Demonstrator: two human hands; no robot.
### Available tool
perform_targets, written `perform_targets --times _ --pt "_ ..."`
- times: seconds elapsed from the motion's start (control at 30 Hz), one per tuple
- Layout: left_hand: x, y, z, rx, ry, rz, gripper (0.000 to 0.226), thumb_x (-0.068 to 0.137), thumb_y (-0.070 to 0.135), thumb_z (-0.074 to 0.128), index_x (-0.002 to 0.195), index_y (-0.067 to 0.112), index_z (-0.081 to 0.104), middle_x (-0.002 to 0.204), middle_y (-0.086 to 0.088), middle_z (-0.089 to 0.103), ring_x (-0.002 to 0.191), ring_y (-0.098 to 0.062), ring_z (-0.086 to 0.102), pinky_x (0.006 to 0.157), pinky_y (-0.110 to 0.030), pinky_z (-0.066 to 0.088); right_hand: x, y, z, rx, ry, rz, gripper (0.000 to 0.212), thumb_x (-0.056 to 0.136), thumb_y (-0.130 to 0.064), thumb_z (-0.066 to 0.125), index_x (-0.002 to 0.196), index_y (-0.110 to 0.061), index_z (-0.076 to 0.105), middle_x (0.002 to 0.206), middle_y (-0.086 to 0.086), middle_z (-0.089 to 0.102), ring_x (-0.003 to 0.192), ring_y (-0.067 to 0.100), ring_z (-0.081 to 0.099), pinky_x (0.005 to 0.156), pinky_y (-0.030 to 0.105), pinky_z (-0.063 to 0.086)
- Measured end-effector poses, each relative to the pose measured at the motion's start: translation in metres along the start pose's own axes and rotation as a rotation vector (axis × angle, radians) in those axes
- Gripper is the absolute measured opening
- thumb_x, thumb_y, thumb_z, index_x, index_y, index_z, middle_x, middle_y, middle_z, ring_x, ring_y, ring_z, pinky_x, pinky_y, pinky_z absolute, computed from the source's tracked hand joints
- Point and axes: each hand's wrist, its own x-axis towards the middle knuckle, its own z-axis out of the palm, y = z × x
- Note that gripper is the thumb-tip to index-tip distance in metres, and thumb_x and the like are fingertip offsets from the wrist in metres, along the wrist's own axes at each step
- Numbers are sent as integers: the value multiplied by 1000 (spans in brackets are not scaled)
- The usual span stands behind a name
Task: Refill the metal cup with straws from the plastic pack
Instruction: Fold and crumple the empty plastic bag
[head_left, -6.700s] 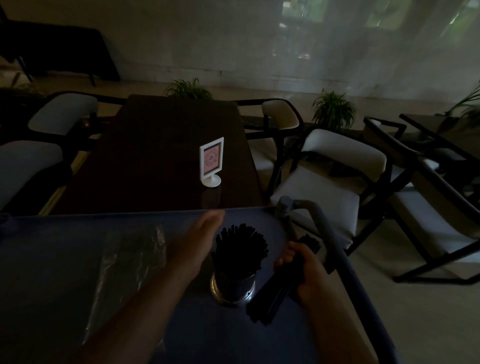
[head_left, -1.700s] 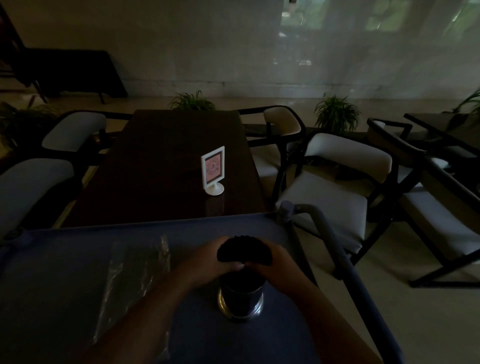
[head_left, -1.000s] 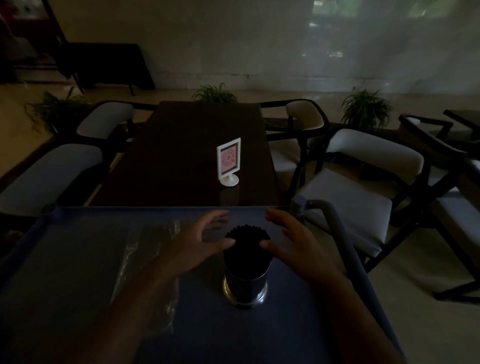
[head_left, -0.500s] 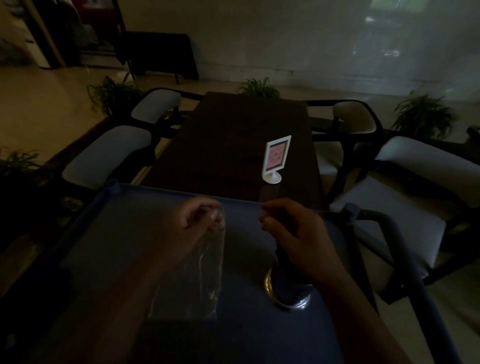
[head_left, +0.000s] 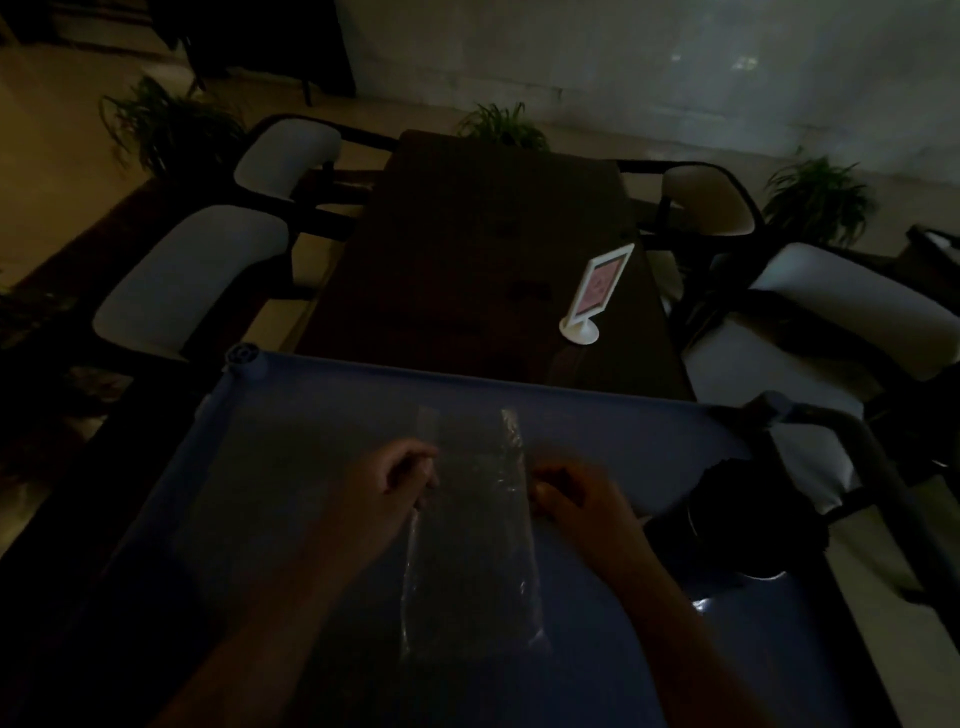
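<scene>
Now our left hand (head_left: 387, 486) and right hand (head_left: 576, 499) pinch the pack (head_left: 472, 540) mid-frame. The cup (head_left: 722, 540), lower right, looks full, so discarding the pack seems next.

Plastic pack (head_left: 470, 525) clear, glossy, crinkled; cart top (head_left: 291, 467) matt blue; metal cup (head_left: 727, 540) shiny-based.

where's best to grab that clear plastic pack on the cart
The plastic pack lies flat and limp on the cart, so pinch its long side edges near the far end, one from each side, where the left hand and right hand hold it; the flat middle likely offers no grip.
</scene>
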Motion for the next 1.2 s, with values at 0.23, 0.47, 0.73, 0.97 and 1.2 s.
perform_targets --times 0.23,0.47,0.73,0.97,1.2 --pt "1 -57 15 126 -59 -312 14 92 18 61 105 24 63 93 -2 69 79 -13 66 69 -27 52 12 52 22 -144 71 248 11 91 -16 64 100 -22 63 84 -9 67 73 -4 60 54 6 42" --pt "-2 -83 30 297 48 -549 15 85 25 71 88 21 56 87 -4 67 78 -24 66 72 -41 57 25 88 43 -197 35 443 17 89 -27 65 78 -31 53 78 -5 65 72 9 63 57 23 46" --pt "5 -82 40 377 -14 -608 19 85 25 70 72 24 56 72 -1 64 59 -13 58 52 -24 42 35 90 53 -396 -18 458 21 91 -30 62 73 -29 52 74 -5 60 67 7 56 52 23 36" --pt "5 -77 30 261 7 -631 6 86 24 67 82 22 63 82 -1 67 75 -15 64 62 -27 48 37 87 39 -263 -81 385 22 90 -23 66 72 -26 54 73 -5 59 64 2 52 52 17 35" --pt "4 -18 9 -1 32 -482 6 88 19 65 86 14 66 84 -12 71 76 -24 65 67 -35 50 19 45 4 135 91 230 13 90 -14 66 80 -18 59 75 3 70 58 5 67 52 15 49"
